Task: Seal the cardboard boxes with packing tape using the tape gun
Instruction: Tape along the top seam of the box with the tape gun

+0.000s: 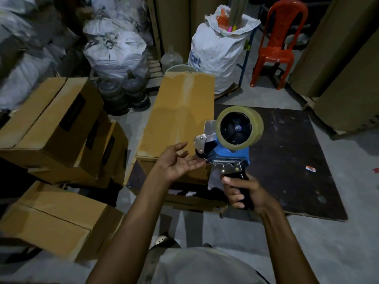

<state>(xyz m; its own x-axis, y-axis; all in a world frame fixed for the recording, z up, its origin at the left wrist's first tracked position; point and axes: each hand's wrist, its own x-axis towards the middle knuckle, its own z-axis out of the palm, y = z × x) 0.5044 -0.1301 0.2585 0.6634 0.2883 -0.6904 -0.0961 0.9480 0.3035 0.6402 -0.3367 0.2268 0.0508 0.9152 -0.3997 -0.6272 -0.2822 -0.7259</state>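
While we hold the tape gun (227,148) aloft: any loose tape end may fold back or stick to our fingers, we judge, with nothing tensioning it.
Metal bracket (225,167): left fingertips (202,162) sit right by it; if the cutter is there, a slip could nick them.
Right hand (244,193): wrapped round the black handle, roll (240,128) uppermost.
Left hand (180,162): palm up, fingers loosely spread, holding nothing we can see.
Box (180,115): long, lying flat just beyond both hands.
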